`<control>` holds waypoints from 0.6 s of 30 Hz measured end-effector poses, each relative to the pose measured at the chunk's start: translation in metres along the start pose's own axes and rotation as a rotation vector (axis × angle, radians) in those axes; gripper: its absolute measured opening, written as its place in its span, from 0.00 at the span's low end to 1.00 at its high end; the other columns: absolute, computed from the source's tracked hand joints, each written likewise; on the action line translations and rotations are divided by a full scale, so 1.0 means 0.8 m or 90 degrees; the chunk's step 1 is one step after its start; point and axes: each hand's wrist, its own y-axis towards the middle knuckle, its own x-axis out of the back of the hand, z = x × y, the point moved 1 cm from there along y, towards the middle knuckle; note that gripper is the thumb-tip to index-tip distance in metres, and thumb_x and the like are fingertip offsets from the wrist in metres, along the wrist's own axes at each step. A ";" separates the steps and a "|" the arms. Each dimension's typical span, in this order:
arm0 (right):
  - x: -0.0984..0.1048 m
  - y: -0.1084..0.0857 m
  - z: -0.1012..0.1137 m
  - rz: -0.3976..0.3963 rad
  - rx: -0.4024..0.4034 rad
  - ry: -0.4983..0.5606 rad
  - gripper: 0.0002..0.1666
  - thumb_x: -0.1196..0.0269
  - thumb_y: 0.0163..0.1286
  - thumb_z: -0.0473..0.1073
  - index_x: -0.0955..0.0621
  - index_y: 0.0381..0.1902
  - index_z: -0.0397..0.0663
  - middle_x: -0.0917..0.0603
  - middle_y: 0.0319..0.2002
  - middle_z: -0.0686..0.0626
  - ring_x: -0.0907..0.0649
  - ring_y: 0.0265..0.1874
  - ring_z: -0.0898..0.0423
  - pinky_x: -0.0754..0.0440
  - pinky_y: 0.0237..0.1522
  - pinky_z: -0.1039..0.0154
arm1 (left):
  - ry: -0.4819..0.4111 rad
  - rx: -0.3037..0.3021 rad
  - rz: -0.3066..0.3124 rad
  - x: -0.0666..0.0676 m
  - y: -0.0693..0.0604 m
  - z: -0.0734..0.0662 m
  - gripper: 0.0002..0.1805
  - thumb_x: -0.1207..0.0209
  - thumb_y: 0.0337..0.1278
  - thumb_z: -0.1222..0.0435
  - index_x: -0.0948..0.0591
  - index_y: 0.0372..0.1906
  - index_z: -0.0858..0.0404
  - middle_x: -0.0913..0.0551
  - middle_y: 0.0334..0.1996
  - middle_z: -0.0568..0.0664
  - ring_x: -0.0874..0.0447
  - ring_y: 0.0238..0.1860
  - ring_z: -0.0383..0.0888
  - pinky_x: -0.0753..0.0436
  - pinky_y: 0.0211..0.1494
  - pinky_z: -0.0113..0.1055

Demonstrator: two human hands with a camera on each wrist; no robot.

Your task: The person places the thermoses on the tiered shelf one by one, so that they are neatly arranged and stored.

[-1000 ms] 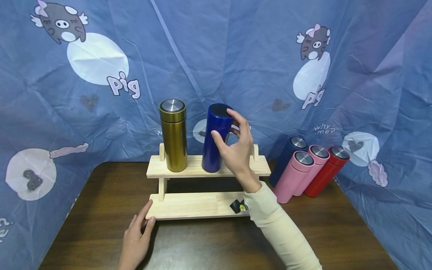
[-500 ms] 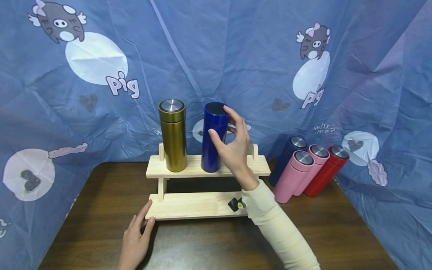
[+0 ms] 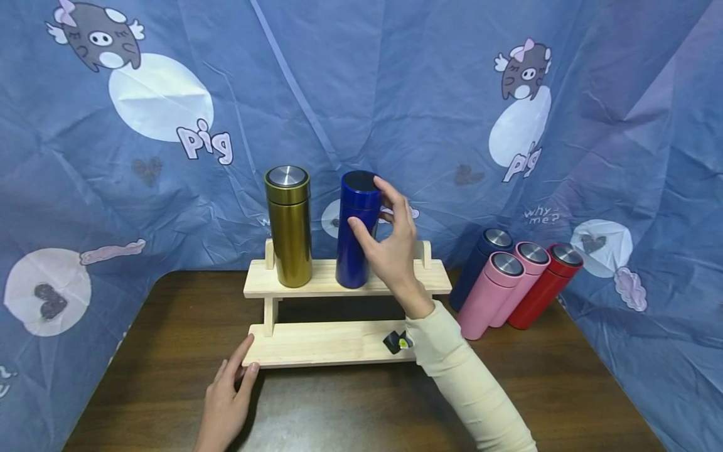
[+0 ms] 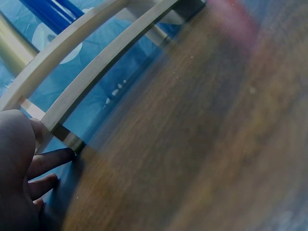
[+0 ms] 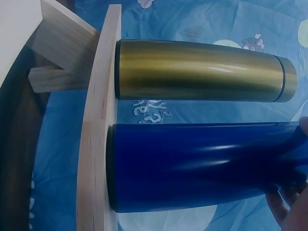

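The right hand's (image 3: 393,245) fingers clamp the blue bottle (image 3: 349,248) near its top, holding it upright on the upper shelf (image 3: 324,271), while the left hand's (image 3: 227,397) parted fingers touch the lower shelf (image 3: 322,344), apparently bracing it.

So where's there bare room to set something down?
Free, between left hand and right sleeve: the lower shelf and the table before it. Tight: upper shelf between gold bottle and blue bottle. Crowded: table's right, with pink bottles, red bottle and navy bottle.

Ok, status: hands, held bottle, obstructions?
Right hand grips blue bottle near its top. Left hand at lower shelf, left end. Bottle stands on upper shelf; gold bottle beside it, apart.
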 end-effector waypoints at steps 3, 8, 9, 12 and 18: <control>0.000 -0.001 0.000 0.003 -0.001 0.001 0.43 0.22 0.71 0.39 0.26 0.80 0.44 0.18 0.67 0.36 0.15 0.60 0.43 0.09 0.54 0.48 | 0.000 -0.003 -0.006 0.000 -0.001 -0.001 0.28 0.39 0.83 0.64 0.24 0.81 0.59 0.16 0.65 0.71 0.12 0.62 0.71 0.36 0.83 0.72; 0.000 -0.003 -0.001 0.018 -0.005 -0.008 0.45 0.24 0.72 0.40 0.29 0.83 0.45 0.20 0.68 0.35 0.17 0.62 0.42 0.10 0.56 0.42 | 0.002 -0.007 -0.008 0.000 -0.002 -0.001 0.28 0.39 0.83 0.63 0.25 0.81 0.59 0.16 0.66 0.70 0.11 0.61 0.71 0.35 0.82 0.73; 0.000 -0.003 -0.001 0.020 -0.005 -0.010 0.46 0.24 0.73 0.40 0.30 0.83 0.45 0.20 0.68 0.35 0.17 0.62 0.42 0.11 0.56 0.41 | 0.003 -0.008 -0.008 0.000 -0.001 -0.001 0.28 0.39 0.83 0.63 0.25 0.81 0.59 0.16 0.66 0.70 0.11 0.61 0.71 0.35 0.82 0.73; 0.001 -0.003 -0.001 0.022 -0.003 -0.010 0.48 0.24 0.72 0.40 0.32 0.84 0.43 0.21 0.70 0.35 0.17 0.64 0.41 0.11 0.58 0.43 | 0.004 -0.011 -0.008 0.000 -0.001 -0.001 0.28 0.39 0.83 0.63 0.24 0.81 0.59 0.16 0.66 0.70 0.11 0.60 0.71 0.34 0.82 0.73; 0.005 -0.002 -0.001 0.014 0.001 -0.002 0.52 0.24 0.70 0.40 0.35 0.86 0.42 0.22 0.70 0.34 0.18 0.67 0.42 0.13 0.63 0.46 | 0.006 -0.012 -0.006 0.000 -0.001 0.000 0.28 0.39 0.84 0.63 0.25 0.81 0.58 0.16 0.67 0.69 0.11 0.60 0.70 0.34 0.82 0.73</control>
